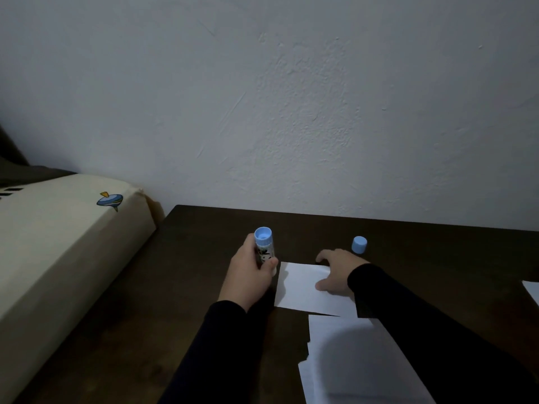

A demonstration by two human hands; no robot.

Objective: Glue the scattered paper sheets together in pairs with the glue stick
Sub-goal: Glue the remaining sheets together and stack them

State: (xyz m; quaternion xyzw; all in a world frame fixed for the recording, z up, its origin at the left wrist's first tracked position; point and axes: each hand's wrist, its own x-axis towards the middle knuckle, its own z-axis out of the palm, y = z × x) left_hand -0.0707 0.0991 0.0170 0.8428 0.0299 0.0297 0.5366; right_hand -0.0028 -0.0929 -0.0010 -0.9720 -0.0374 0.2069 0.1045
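A white glue stick with a ribbed pale-blue end (264, 247) stands nearly upright in the person's left hand (251, 272), whose fingers and thumb curl round the printed barrel, its lower tip down at the left edge of a small white rectangular paper sheet (303, 290) on a dark brown wooden table (204, 258). The right hand (338, 272), fingers spread and fairly straight, presses flat on the right side of that sheet, holding nothing. Both arms wear black sleeves (408, 316). Just beyond the right hand, a pale-blue cylindrical plastic cap (359, 244) stands on the tabletop, apart from the stick. Nearer the camera lies a loose stack of smooth white paper sheets (350, 360), edges staggered, partly shaded and partly covered by the right sleeve. The corner of another white sheet (532, 290) shows at the right border. To the left of the table sits a cream fabric-covered cushion (58, 243) with rounded edges, printed with a small blue-and-yellow spinning top (110, 200). Behind everything rises a rough-textured white plaster wall (291, 97), marked with shallow trowel strokes.
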